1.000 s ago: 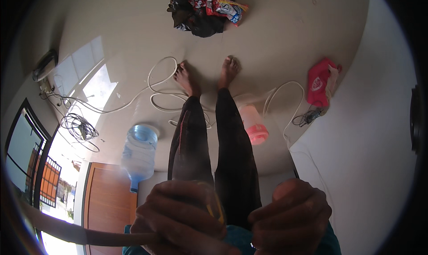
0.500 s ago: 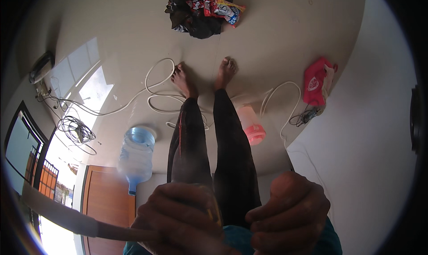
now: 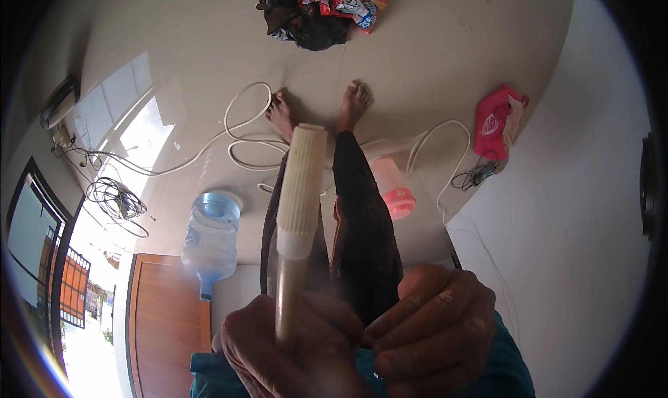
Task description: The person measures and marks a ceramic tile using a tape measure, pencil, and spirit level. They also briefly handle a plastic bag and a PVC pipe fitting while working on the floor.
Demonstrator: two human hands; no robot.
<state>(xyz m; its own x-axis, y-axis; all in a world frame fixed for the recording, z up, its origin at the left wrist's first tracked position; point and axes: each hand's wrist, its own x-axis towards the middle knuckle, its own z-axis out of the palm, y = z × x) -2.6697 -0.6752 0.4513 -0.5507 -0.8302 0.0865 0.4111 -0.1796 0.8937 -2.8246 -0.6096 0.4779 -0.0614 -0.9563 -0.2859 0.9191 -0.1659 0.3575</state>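
Observation:
My left hand (image 3: 292,342) is closed around a pale rod with a ribbed cream end piece (image 3: 301,182). That end stands up in front of my legs, and a whitish collar joins it to the narrower, shinier shaft. Close beside it, my right hand (image 3: 435,328) is closed, its fingers curled inward toward the left hand. A tiny bright spot shows under the right fingers, too small to name. Whatever the right hand holds is hidden.
A clear blue water bottle (image 3: 211,238) and a pink container (image 3: 395,189) flank my legs. White cable (image 3: 240,130) loops near my feet. Ahead lies a black plastic bag (image 3: 306,22) with colourful wrappers. A pink bag (image 3: 497,123) rests against the right wall; tangled cords (image 3: 115,203) lie left.
The rod has swung from pointing left to standing upright before my legs, as my left hand turned. My right hand has shifted slightly left, closer to the left hand.

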